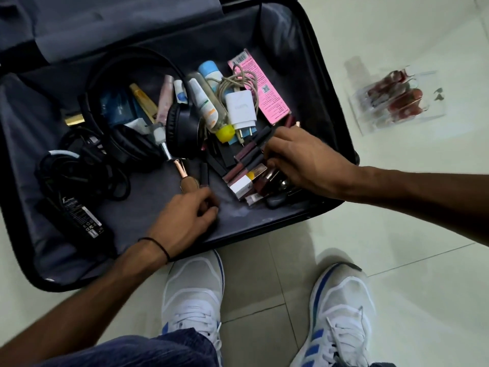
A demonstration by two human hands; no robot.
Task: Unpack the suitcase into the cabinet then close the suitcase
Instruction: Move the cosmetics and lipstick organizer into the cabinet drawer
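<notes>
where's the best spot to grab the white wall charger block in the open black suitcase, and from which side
Pinch the white wall charger block across its two long edges, coming straight down from above. It lies flat on top of the clutter with its broad face up and prongs toward the near side; the coiled beige cable may trail along.

A room in a home, by the look of it: pale glossy floor tiles carry an open suitcase of personal things, with headphones beyond the left hand and a clear organiser of lipsticks right of the right hand.
</notes>
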